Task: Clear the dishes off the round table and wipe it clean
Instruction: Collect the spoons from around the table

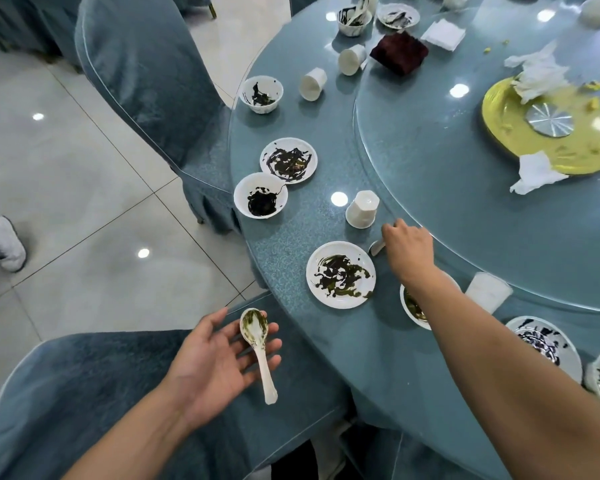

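Clearing, spoons first. My left hand (219, 355) lies flat and loose under one soiled spoon (257, 344); my right hand (407, 252) pinches a second spoon (377, 247). Next, I judge: lift it across to the left palm.

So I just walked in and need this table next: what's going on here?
A person is clearing a dirty round table. The left hand carries a soiled white ceramic spoon on its open palm, off the table's edge. The right hand reaches to a second spoon beside a sauce-smeared plate. Bowls, cups and napkins remain.
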### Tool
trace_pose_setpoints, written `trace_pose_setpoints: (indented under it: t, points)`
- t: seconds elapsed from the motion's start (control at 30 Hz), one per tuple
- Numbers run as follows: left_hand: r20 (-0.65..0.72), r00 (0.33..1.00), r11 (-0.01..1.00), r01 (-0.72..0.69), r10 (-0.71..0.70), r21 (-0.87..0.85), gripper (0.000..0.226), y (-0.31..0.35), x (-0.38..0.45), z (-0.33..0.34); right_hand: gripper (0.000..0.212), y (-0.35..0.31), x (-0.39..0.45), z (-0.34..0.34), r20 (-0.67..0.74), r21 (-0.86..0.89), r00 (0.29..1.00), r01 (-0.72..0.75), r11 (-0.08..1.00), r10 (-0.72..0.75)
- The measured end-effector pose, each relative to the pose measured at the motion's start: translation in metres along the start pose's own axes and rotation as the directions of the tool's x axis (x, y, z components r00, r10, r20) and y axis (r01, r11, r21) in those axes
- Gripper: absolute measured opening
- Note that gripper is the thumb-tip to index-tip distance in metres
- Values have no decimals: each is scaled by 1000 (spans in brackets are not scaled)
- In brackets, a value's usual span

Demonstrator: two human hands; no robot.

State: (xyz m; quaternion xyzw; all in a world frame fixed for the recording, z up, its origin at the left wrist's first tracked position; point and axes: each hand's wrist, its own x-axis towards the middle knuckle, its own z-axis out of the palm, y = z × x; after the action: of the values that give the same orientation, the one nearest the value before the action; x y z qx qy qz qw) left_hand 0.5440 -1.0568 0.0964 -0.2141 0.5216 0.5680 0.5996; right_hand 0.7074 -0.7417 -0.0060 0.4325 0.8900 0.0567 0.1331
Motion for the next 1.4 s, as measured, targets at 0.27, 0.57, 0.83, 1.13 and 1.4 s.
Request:
trace_pose_setpoints:
  t: [0.27, 0.57, 0.83, 1.13, 1.4]
  points:
    - [81, 996, 999, -25, 28, -37, 61, 9, -23, -23, 12, -22, -43, -28, -274, 283, 923, -192, 940, 271]
    - [142, 985, 994, -91, 99, -64, 57, 24, -70, -102, 13, -197, -197, -112, 30, 885, 954, -164, 435, 298]
    - [171, 969, 984, -173, 178, -41, 47, 48, -115, -197, 7, -349, -288, -167, 129, 974, 983, -151, 169, 134]
    - [172, 963, 978, -203, 207, -42, 58, 93, -159, -289, 8, -457, -326, -202, 73, 950, 987, -113, 292, 141]
    - [223, 956, 981, -187, 192, -47, 58, 137, -159, -317, 12, -496, -306, -238, -42, 869, 993, -17, 495, 109]
